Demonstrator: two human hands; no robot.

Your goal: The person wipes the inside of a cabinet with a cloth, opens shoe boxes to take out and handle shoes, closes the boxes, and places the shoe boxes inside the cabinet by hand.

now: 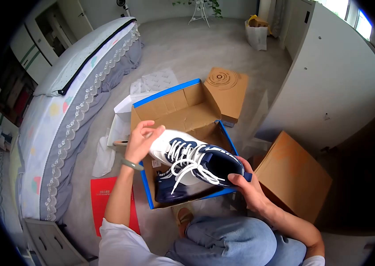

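No txt legible. Red sheet (105, 206): pale chars (104, 193), too sm. to read. Held shoe (191, 157): wht lettering (221, 150) nr collar, illeg. Blue-edged box (178, 106): sm. wht label (156, 163), illeg. Brown carton (229, 93): concentric-circle print (222, 78) on top.

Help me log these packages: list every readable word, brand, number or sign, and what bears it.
Nothing legible.
Shoe: white collar marking, too blurred.
White label in the open box: too small.
Red sheet: pale characters, too small.
Far carton: dark printed rings, no legible words.
Lower-right carton: faint orange marking, unreadable.
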